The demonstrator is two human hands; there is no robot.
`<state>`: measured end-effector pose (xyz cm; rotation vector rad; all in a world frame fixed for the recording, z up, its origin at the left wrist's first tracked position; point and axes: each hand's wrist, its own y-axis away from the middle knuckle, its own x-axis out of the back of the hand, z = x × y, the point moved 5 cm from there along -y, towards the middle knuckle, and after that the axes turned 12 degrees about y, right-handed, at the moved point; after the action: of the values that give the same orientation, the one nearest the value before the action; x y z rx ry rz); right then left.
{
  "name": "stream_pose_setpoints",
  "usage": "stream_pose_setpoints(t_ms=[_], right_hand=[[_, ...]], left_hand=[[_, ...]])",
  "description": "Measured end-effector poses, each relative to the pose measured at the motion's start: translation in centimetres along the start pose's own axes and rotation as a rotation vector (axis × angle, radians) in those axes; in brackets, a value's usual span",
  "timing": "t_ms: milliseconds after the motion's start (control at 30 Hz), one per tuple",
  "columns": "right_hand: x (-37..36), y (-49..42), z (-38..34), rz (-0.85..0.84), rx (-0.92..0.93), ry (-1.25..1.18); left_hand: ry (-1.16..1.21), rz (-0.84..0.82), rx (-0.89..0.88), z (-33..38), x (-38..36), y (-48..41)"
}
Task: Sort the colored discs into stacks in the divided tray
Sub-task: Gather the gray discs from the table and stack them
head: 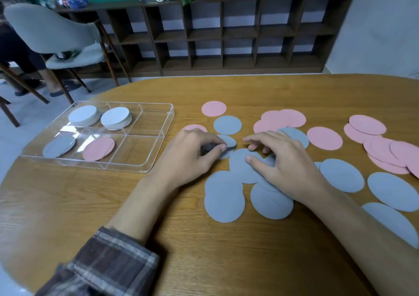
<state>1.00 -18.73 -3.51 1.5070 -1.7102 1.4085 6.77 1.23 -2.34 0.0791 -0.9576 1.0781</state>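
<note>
Inside tray (158,123): 4 disc stacks (98,148)

Even, soft indoor light, faint shadows under hands; white glare streaks on clear plastic divided tray (156,123) (left compartments); wide-angle bending at oval wooden table (158,205) edge; plaid sleeve (102,266), background shelving slightly soft

left hand (195,150) seemingly pinching grey disc (227,141) | right hand (281,159) on grey discs (243,166)
</note>
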Motion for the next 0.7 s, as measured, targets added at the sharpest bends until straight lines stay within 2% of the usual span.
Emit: stream_pose_setpoints(t_ms=[167, 300, 467, 567, 700], right_hand=[[0.1, 0.0, -0.2, 0.01, -0.012, -0.016], [0.2, 0.1, -0.6, 0.023, -0.005, -0.065], [0.3, 0.1, -0.4, 0.036, -0.026, -0.149], [0.7, 0.0, -0.2, 0.053, -0.016, -0.137], [1.4, -0.1, 0.8, 0.103, -0.057, -0.1]], left_hand=[[0.07, 0.12, -0.135, 1.3, 0.3, 0.2], [0.213, 0.194, -0.111, 1.7, 0.3, 0.4], [0.213, 0.194, -0.118, 1.6, -0.4, 0.3], [0.251, 0.167, -0.063, 1.7, -0.8, 0.4], [0.252, 0.013, 0.044, 1.6, -2.5, 0.5]])
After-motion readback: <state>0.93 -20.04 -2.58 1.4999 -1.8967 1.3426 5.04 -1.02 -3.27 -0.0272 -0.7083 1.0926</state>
